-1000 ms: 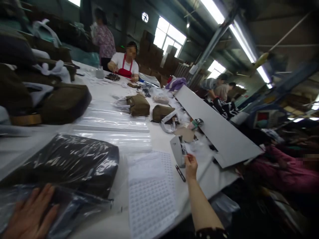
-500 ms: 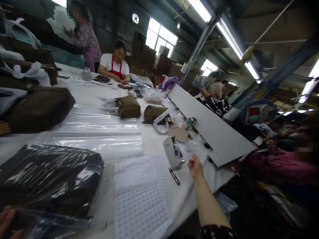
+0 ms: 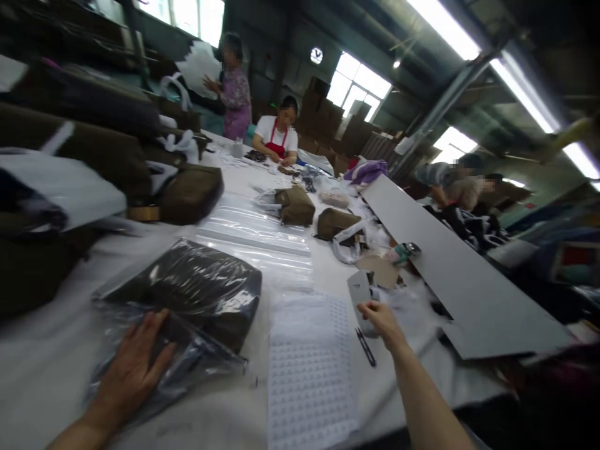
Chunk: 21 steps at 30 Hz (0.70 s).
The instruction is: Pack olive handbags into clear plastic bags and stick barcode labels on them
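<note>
My left hand (image 3: 134, 365) lies flat, fingers spread, on the folded end of a clear plastic sleeve around a dark brown bag (image 3: 206, 290). My right hand (image 3: 387, 325) is at a grey tape dispenser (image 3: 358, 292), its thumb and fingers pinched together in front of it. Whatever may be between those fingertips is too small to make out. Black thread snips (image 3: 365, 347) lie just below the dispenser. Between my hands is a white sheet with rows of small printed labels (image 3: 309, 387), partly covered by a blank white paper (image 3: 297, 319).
Clear plastic sleeves (image 3: 262, 234) lie beyond the wrapped bag. Brown bags (image 3: 295, 206) stand mid-table, and more are piled (image 3: 187, 194) at left. A long white board (image 3: 445, 269) slants along the right edge. A person in a red apron (image 3: 277, 140) sits at the far end.
The view has swung left. My left hand has come further into view, onto the plastic sleeve. My right hand has moved from beside the tape dispenser to in front of it, fingers now pinched.
</note>
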Tool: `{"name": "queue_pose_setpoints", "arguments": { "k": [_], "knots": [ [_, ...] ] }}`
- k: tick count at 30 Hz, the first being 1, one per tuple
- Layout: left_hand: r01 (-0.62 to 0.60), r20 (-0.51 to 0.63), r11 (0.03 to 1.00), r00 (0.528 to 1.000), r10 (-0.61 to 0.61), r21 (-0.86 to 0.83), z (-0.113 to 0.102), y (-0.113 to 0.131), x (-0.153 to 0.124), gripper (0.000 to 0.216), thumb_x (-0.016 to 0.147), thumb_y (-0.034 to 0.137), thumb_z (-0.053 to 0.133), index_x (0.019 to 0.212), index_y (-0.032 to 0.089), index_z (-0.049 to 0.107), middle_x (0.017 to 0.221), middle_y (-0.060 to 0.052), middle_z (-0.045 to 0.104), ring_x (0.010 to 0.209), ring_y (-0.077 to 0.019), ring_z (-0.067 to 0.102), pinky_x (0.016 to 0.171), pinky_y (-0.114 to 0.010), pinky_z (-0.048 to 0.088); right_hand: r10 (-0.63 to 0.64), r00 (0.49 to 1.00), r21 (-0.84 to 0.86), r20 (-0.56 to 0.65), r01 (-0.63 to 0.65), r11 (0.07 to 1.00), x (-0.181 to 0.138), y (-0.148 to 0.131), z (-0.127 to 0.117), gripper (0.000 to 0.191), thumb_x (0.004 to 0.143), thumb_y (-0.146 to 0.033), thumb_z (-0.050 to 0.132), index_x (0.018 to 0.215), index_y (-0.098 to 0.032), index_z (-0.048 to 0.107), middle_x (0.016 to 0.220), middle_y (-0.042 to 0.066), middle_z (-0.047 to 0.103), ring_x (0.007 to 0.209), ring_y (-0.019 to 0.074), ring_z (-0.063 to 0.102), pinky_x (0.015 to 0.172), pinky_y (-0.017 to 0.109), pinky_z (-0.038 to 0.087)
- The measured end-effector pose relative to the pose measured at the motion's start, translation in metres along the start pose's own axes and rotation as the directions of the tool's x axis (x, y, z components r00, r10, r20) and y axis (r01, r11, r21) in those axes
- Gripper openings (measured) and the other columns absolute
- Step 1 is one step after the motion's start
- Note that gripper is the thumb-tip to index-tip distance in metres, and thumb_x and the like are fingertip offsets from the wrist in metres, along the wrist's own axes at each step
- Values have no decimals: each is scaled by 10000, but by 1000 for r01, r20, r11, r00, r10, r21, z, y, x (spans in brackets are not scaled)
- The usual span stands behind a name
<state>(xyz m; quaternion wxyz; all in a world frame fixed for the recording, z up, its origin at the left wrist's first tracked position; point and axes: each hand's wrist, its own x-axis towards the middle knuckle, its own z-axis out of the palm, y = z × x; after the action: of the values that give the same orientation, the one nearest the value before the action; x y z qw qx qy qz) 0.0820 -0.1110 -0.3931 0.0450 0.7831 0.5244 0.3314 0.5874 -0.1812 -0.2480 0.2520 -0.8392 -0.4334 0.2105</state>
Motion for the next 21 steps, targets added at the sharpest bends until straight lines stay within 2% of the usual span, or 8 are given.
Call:
{"name": "queue_pose_setpoints", "arguments": {
  "k": [2, 5, 9, 11, 14, 16, 18, 21],
  "knots": [
    [-30, 14, 999, 999, 30, 26, -1, -2, -3, 661, 882, 402, 373, 1456, 223, 97, 1417, -94, 401, 1322, -274, 329, 1106, -485, 231, -226, 950, 152, 214, 196, 969, -7, -75, 35, 279, 707, -422, 587, 613, -162, 619, 552, 7, 591, 537, 131, 517, 530, 239, 379],
    [-51, 6, 998, 999, 51, 36, -3, 0, -2, 693, 888, 380, 400, 1457, 182, 58, 1392, -116, 431, 1317, -272, 338, 1101, -492, 243, -478, 695, 332, 538, 347, 877, -30, -183, 96, 232, 677, -365, 655, 596, -151, 614, 509, -19, 546, 496, 99, 470, 480, 215, 339],
    [-49, 9, 999, 999, 49, 10, -7, 1, -5, 694, 884, 345, 437, 1454, 190, 73, 1395, -114, 427, 1322, -274, 327, 1090, -500, 267, -579, 323, 302, 749, 610, 732, -62, -279, 181, 318, 658, -473, 693, 638, -161, 635, 530, -40, 540, 499, 84, 470, 466, 202, 331],
    [-42, -18, 999, 999, 42, -16, -8, 0, -8, 710, 881, 344, 447, 1454, 194, 54, 1395, -121, 424, 1309, -279, 351, 1081, -508, 283, -552, 251, 144, 795, 806, 574, -73, -304, 219, 335, 682, -513, 663, 693, -178, 664, 583, -20, 600, 551, 115, 543, 501, 214, 376],
    [-12, -32, 999, 999, 11, -46, -8, -2, -10, 751, 877, 337, 453, 1455, 182, 0, 1408, -139, 401, 1299, -282, 367, 1079, -509, 290, -506, 326, -217, 798, 940, 264, -81, -322, 259, 336, 729, -491, 617, 780, -167, 690, 759, 82, 689, 726, 222, 640, 599, 286, 457],
    [8, 0, 998, 1000, -8, -56, -7, -3, -10, 771, 872, 333, 460, 1455, 175, -19, 1429, -140, 367, 1314, -278, 342, 1085, -501, 283, -495, 390, -353, 777, 920, 170, -76, -328, 269, 379, 705, -494, 640, 827, -138, 685, 849, 151, 692, 810, 293, 648, 645, 354, 484],
    [-5, 26, 998, 1000, 7, -70, -6, -2, -9, 764, 869, 334, 465, 1458, 185, 3, 1443, -132, 344, 1319, -279, 333, 1091, -500, 273, -493, 460, -425, 738, 885, 190, -62, -332, 263, 490, 644, -538, 687, 908, -126, 658, 881, 169, 685, 841, 322, 645, 666, 387, 494],
    [-22, 32, 991, 999, 27, -130, -12, -1, -7, 710, 859, 331, 476, 1456, 202, 112, 1445, -119, 345, 1321, -292, 326, 1085, -509, 280, -490, 644, -592, 587, 755, 283, -32, -329, 225, 585, 646, -553, 698, 1041, -138, 581, 898, 154, 678, 857, 309, 639, 688, 382, 496]
  ]
}}
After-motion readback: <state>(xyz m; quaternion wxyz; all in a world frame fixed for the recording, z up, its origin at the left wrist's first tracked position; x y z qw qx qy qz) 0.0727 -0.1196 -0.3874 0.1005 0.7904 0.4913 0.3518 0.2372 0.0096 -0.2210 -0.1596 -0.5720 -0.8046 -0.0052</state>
